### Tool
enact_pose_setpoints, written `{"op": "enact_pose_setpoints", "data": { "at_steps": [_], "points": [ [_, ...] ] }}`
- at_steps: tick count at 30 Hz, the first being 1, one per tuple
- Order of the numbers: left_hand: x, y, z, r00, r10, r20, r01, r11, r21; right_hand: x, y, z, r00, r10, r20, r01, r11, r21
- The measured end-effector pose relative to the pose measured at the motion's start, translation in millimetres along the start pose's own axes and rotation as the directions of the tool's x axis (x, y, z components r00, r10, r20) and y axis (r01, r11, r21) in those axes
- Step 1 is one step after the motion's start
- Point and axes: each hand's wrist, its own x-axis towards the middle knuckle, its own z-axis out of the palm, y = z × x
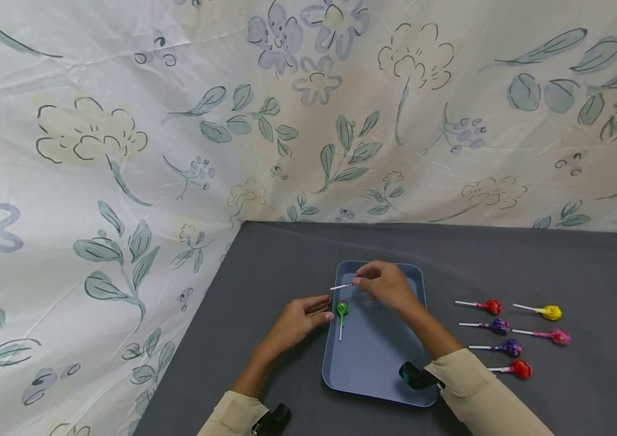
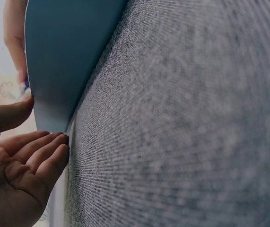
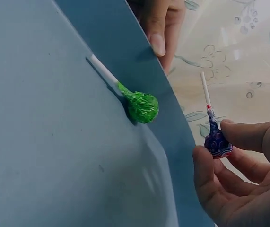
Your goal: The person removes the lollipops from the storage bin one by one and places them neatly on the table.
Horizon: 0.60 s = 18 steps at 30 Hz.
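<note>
Over the far end of the blue tray [image 1: 376, 357], my right hand [image 1: 387, 284] pinches a purple-wrapped lollipop [image 3: 217, 143] by its candy head. Its white stick points left, past the tray's rim in the head view. A green lollipop [image 1: 343, 308] lies inside the tray along the left side, stick toward me. My left hand [image 1: 300, 321] is at the tray's left edge, fingers fairly straight, thumb by the rim. In the left wrist view the left fingertips [image 2: 61, 139] are right at the tray's outer wall, and that palm holds nothing.
Several lollipops lie on the grey cloth right of the tray, sticks to the left: red [image 1: 493, 307], yellow [image 1: 551, 312], pink [image 1: 560, 336], purple [image 1: 511, 347] and another red [image 1: 521, 368]. A floral curtain [image 1: 308, 151] hangs behind and at the left of the table.
</note>
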Motion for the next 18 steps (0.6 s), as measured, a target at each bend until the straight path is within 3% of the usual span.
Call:
{"op": "enact_pose_setpoints", "data": {
  "at_steps": [9, 18],
  "points": [
    [2.0, -0.2, 1.0, 1.000, 0.004, -0.002, -0.004, 1.000, 0.003, -14.4, -2, -16, 0.999, -0.018, -0.031, 0.020, 0.997, 0.073],
    [0.8, 1.0, -0.1, 1.000, 0.003, 0.005, -0.003, 1.000, -0.007, -30.2, -1, -32, 0.998, -0.035, -0.049, 0.038, 0.998, 0.058]
  ]
}}
